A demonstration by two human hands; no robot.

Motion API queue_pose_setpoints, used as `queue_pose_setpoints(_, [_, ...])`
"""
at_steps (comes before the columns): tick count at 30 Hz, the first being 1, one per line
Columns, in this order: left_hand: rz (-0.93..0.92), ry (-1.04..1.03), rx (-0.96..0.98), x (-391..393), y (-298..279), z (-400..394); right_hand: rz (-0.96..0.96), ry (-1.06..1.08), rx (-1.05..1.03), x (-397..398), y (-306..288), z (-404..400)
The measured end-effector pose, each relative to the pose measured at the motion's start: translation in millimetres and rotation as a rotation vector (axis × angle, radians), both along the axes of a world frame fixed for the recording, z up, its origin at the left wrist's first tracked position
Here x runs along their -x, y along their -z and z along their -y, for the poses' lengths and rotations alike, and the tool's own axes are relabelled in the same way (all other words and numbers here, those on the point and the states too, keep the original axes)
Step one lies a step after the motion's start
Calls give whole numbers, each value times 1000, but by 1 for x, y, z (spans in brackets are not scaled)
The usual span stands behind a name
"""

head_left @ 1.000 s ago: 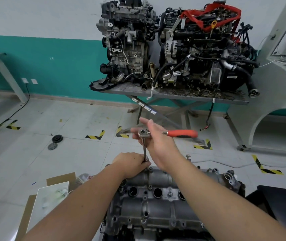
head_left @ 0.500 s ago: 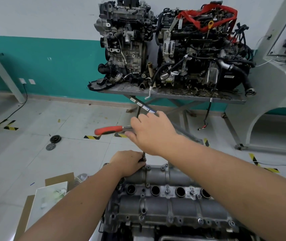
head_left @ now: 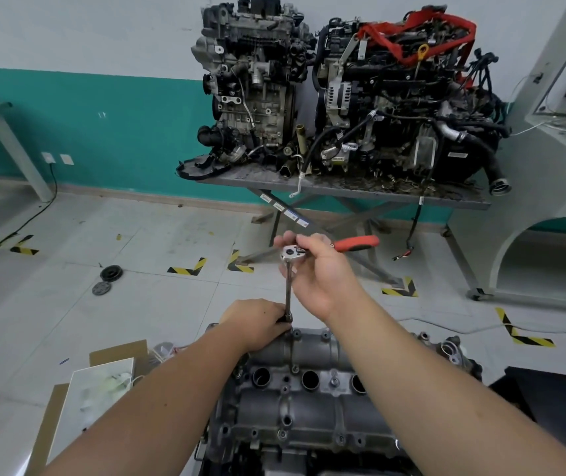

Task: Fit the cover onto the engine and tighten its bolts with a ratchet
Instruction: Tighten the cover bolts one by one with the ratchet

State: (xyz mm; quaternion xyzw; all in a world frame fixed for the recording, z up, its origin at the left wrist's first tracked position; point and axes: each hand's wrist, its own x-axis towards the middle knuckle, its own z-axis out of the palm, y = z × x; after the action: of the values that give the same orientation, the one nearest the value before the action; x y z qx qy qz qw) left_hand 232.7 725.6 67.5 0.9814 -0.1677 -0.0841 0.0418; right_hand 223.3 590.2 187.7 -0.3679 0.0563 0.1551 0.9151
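Nearest the camera, the grey metal cover [head_left: 295, 403] sits on top of the engine [head_left: 240, 455], with a row of round openings across its middle and small bolts along its edges. To its left on the tiled floor lies an open cardboard box [head_left: 68, 400] with pale contents.

At the cover's far left corner, the left hand [head_left: 257, 322] curls its fingers around the lower end of the extension bar [head_left: 288, 290], right where the socket meets a bolt; the bolt itself is hidden under the fingers. The bar stands nearly upright from that corner.

Above it, the right hand [head_left: 323, 273] holds the ratchet [head_left: 326, 247] at its head, fingers wrapped over the top of the chrome head and the near end of the handle. The red handle points out to the right, past the fingers.

Farther off, two dark round discs [head_left: 106, 280] lie on the floor to the left, among yellow-and-black floor markings [head_left: 189, 267]. Against the teal-and-white wall stands a metal table [head_left: 343, 188] bearing two more engines [head_left: 343, 97], one draped with a red strap. A white stand [head_left: 549, 201] is at the right edge.
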Motion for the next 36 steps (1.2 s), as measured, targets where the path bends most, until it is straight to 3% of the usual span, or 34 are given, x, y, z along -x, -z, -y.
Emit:
queue_pose_setpoints(1, [-3, -2, 0, 0, 0, 0, 91, 38, 80, 1, 5, -1])
queue_pose_setpoints(3, [-5, -7, -1, 0, -1, 0, 329, 70, 441, 5, 13, -4])
queue_pose_setpoints(8, [-17, -29, 36, 1, -1, 0, 1150, 330, 1290, 4, 22, -2])
queue_pose_setpoints(10, [-11, -26, 65, 1, -1, 0, 1389, 350, 1616, 1, 16, 2])
queue_pose_setpoints(12, [-12, 9, 8, 0, -1, 2, 1469, 314, 1918, 2, 5, 8])
queue_pose_setpoints(15, [-11, -2, -33, 0, 0, 1, 1329, 18, 2246, 8, -17, 5])
queue_pose_setpoints(19, [-25, -11, -20, 1, 1, 0, 1081, -252, 2233, 2, -40, -6])
queue_pose_setpoints(21, [-24, -14, -15, 1, 2, 0, 831, -314, 2015, -1, -47, -9])
queue_pose_setpoints(22, [-20, -10, -13, 1, 2, 0, 657, -326, 1778, -4, -47, -9])
queue_pose_setpoints(25, [-4, 0, -16, 1, 1, 0, 124, -319, 815, 1, -41, -6])
queue_pose_setpoints(27, [-4, -2, -1, 2, 0, 0, -43, -242, 334, 8, -32, -4])
queue_pose_setpoints(29, [-8, -6, 6, 3, -1, 1, -79, -95, 80, 9, -19, -7])
queue_pose_setpoints(31, [-11, -12, -1, 3, -2, 0, 11, 36, 66, 9, -6, -11])
queue_pose_setpoints(32, [-11, -12, -8, 3, -3, 0, 105, 74, 161, 9, 0, -13])
queue_pose_setpoints(34, [-14, -12, -7, 3, -2, -1, 388, 138, 529, 13, 11, -14])
queue_pose_setpoints(36, [-10, -22, -14, 3, -1, 0, 824, 254, 951, 11, 22, -9])
